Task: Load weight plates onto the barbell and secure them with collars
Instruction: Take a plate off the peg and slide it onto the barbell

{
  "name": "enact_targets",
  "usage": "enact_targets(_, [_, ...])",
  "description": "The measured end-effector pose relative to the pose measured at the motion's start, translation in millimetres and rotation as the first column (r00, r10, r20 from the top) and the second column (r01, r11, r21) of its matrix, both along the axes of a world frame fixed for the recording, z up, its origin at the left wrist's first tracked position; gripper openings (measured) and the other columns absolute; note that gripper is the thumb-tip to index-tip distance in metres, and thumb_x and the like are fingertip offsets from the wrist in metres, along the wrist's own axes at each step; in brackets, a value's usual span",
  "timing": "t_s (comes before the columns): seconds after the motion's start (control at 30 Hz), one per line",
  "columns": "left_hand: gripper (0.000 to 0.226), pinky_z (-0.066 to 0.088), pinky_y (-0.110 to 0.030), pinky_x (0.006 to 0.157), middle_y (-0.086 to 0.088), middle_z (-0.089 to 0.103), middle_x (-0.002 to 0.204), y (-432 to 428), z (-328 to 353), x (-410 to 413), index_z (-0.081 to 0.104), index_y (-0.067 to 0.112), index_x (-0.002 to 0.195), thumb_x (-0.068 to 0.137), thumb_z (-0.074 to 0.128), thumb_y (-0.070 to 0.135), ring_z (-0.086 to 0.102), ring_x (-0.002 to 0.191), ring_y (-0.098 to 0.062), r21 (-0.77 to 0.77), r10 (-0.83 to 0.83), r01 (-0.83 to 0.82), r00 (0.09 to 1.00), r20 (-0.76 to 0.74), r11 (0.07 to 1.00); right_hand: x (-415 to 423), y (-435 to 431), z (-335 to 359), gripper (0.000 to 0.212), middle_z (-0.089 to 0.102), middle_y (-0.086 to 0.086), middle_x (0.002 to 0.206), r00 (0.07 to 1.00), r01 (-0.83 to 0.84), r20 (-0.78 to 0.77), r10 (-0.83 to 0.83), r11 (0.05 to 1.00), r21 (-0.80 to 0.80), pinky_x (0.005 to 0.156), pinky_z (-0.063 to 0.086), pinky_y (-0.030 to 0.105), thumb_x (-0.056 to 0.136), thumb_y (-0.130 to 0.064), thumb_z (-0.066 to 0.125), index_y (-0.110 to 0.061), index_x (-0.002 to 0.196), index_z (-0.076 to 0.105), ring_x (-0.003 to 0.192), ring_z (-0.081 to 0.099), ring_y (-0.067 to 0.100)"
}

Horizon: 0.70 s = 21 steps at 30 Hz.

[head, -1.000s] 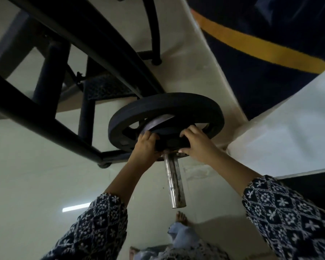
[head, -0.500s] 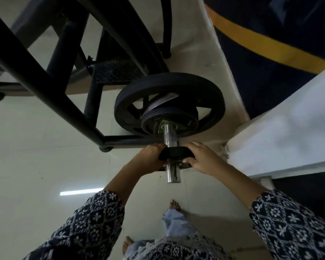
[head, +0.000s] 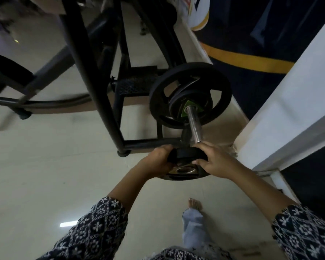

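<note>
Black and rubbery at its rim, a small weight plate (head: 186, 167) is being held by both hands just off the free end of the barbell sleeve (head: 194, 126). The left hand (head: 158, 162) is curling around the plate's edge at nine o'clock, fingers wrapped over the top rim and closed on it. The right hand (head: 213, 159) is gripping the opposite edge at three o'clock, fingers likewise folded over the rim, thumb pressing the near face. The plate is lying nearly flat toward the camera, its shiny metal centre ring (head: 184, 169) showing between the two hands, and it is sitting clear of the sleeve, whose tip is ending just above the right hand's knuckles, at twelve o'clock from the plate.

Further out along the chrome sleeve, toward twelve o'clock, a large black plate (head: 190, 95) with spoke-like cut-outs is already sitting on the bar, with a smaller black plate (head: 190, 105) bearing green markings resting against its near face. Behind them, a black steel rack frame (head: 94, 79) is running from eleven o'clock down to a foot on the pale floor (head: 45, 166). Patterned dark sleeves (head: 94, 229) are covering both forearms at the lower edge, and a bare foot (head: 195, 203) is standing on the floor at six o'clock. A white ledge (head: 289, 113) is rising at three o'clock, beside a dark blue surface with a yellow stripe (head: 250, 60).
</note>
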<state>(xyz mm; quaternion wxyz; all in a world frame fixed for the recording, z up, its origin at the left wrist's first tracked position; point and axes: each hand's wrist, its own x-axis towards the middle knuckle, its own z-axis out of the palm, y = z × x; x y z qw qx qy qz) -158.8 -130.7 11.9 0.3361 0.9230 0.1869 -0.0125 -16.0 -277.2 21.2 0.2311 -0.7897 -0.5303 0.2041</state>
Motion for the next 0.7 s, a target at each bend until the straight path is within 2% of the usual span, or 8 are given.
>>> enact_targets(0.17, [0.037, 0.039, -0.017, 0.077, 0.0, 0.056, 0.11, 9, 71, -107, 0.05, 0.016, 0.117, 0.083, 0.065, 0.022, 0.051, 0.094, -0.008, 0.103, 0.099, -0.108, 0.991, 0.089, 0.989, -92, 22, 55, 0.043, 0.05, -0.006, 0.115, 0.997, -0.07, 0.023, 0.067, 0.987, 0.144, 0.088, 0.041, 0.026, 0.087, -0.027, 0.061, -0.019, 0.127, 0.049, 0.106, 0.048, 0.01])
enact_targets(0.23, [0.039, 0.037, -0.016, 0.077, 0.001, 0.054, 0.112, 16, 101, -144, 0.049, 0.016, 0.118, 0.083, 0.065, 0.023, 0.046, 0.092, -0.005, 0.154, 0.146, -0.163, 0.982, 0.121, 0.974, -123, 38, 80, 0.042, 0.05, -0.007, 0.115, 0.993, -0.12, 0.014, 0.119, 0.971, 0.207, 0.091, 0.042, 0.028, 0.087, -0.025, 0.062, -0.019, 0.126, 0.049, 0.108, 0.049, 0.011])
enact_targets(0.33, [0.043, 0.037, -0.018, 0.078, -0.001, 0.053, 0.116, 28, 143, -198, 0.048, 0.019, 0.12, 0.081, 0.067, 0.025, 0.047, 0.095, -0.008, 0.222, 0.238, -0.279, 0.952, 0.195, 0.934, -165, 67, 122, 0.04, 0.052, -0.006, 0.113, 0.977, -0.211, 0.032, 0.211, 0.929, 0.303, 0.093, 0.044, 0.032, 0.085, -0.021, 0.063, -0.017, 0.124, 0.052, 0.108, 0.05, 0.012])
enact_targets(0.47, [0.047, 0.038, -0.02, 0.085, 0.0, 0.053, 0.117, 48, 203, -259, 0.047, 0.018, 0.123, 0.08, 0.068, 0.022, 0.052, 0.107, -0.016, 0.332, 0.296, -0.395, 0.903, 0.312, 0.857, -211, 107, 185, 0.04, 0.053, -0.007, 0.11, 0.944, -0.325, 0.081, 0.321, 0.847, 0.421, 0.093, 0.042, 0.025, 0.083, -0.017, 0.066, -0.017, 0.122, 0.054, 0.106, 0.051, 0.009])
enact_targets(0.57, [0.047, 0.041, -0.025, 0.083, 0.0, 0.055, 0.109, 67, 247, -293, 0.049, 0.016, 0.12, 0.078, 0.07, 0.017, 0.054, 0.101, -0.016, 0.392, 0.316, -0.46, 0.87, 0.379, 0.796, -239, 137, 230, 0.041, 0.055, -0.003, 0.113, 0.917, -0.386, 0.116, 0.381, 0.782, 0.489, 0.089, 0.039, 0.017, 0.083, -0.015, 0.067, -0.014, 0.122, 0.055, 0.104, 0.051, 0.008])
enact_targets(0.7, [0.05, 0.035, -0.021, 0.078, 0.0, 0.053, 0.101, 100, 301, -320, 0.049, 0.01, 0.123, 0.078, 0.07, 0.013, 0.051, 0.094, -0.015, 0.477, 0.329, -0.501, 0.856, 0.4, 0.722, -265, 176, 282, 0.035, 0.059, 0.002, 0.109, 0.893, -0.428, 0.129, 0.431, 0.726, 0.539, 0.088, 0.045, 0.026, 0.081, -0.015, 0.069, -0.015, 0.115, 0.059, 0.1, 0.055, 0.014])
